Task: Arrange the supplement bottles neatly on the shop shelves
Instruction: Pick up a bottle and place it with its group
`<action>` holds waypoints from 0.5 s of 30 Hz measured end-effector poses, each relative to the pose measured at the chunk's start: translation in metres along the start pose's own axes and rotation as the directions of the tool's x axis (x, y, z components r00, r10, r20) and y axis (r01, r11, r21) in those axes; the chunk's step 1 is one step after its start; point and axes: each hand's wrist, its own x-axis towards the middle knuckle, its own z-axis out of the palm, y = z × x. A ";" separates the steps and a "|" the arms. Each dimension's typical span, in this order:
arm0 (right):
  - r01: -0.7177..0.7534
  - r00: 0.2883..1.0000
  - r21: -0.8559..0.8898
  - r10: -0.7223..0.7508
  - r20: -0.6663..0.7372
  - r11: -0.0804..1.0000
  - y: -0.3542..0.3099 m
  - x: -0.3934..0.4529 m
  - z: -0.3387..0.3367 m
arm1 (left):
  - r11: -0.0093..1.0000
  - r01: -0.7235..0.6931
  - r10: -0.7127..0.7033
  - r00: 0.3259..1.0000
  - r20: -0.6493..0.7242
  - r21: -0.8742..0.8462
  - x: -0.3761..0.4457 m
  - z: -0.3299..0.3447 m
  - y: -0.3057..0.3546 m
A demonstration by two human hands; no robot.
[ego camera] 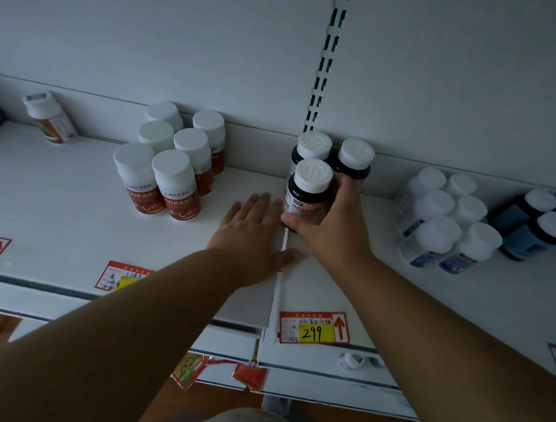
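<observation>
Three dark bottles with white caps stand at the middle of the white shelf (70, 214). My right hand (330, 225) grips the front dark bottle (308, 190), fingers curled round its right side and thumb at its base. The two other dark bottles (353, 160) stand just behind it by the back wall. My left hand (251, 232) rests flat on the shelf, fingers straight, just left of that bottle. Several red-labelled white bottles (173, 176) stand grouped to the left.
Several white bottles with blue labels (445, 224) and dark blue bottles (534, 227) stand at the right. A lone white bottle (49, 119) leans at the back left. Price tags (314, 328) hang on the shelf's front edge. A slotted upright (327, 58) runs up the back wall.
</observation>
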 end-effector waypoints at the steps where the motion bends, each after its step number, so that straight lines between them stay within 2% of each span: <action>1: -0.006 1.000 -0.011 0.005 -0.006 1.000 -0.001 -0.005 -0.001 | 1.000 0.009 -0.009 1.000 -0.016 -0.018 -0.007 -0.001 -0.001; 6: -0.026 0.998 -0.121 0.019 -0.058 0.992 -0.023 -0.047 -0.008 | 0.989 -0.091 0.077 0.990 -0.120 -0.120 -0.055 -0.017 -0.004; 8: 0.000 0.993 -0.131 -0.016 -0.117 0.991 -0.038 -0.072 -0.010 | 0.970 -0.182 0.150 0.970 -0.193 -0.161 -0.074 -0.029 -0.012; 10: -0.051 0.991 -0.138 0.033 -0.133 0.989 -0.055 -0.108 -0.008 | 0.936 -0.317 0.273 0.926 -0.260 -0.150 -0.096 -0.035 -0.023; 12: -0.105 0.991 -0.138 0.091 -0.103 0.985 -0.070 -0.148 -0.002 | 0.899 -0.405 0.347 0.891 -0.293 -0.168 -0.125 -0.031 -0.037; 14: -0.107 0.994 -0.139 0.105 -0.022 0.985 -0.084 -0.184 0.011 | 0.891 -0.409 0.345 0.892 -0.294 -0.198 -0.157 -0.019 -0.051; 15: -0.126 0.991 -0.136 0.131 0.028 0.983 -0.089 -0.200 0.019 | 0.895 -0.395 0.345 0.907 -0.241 -0.206 -0.173 -0.011 -0.055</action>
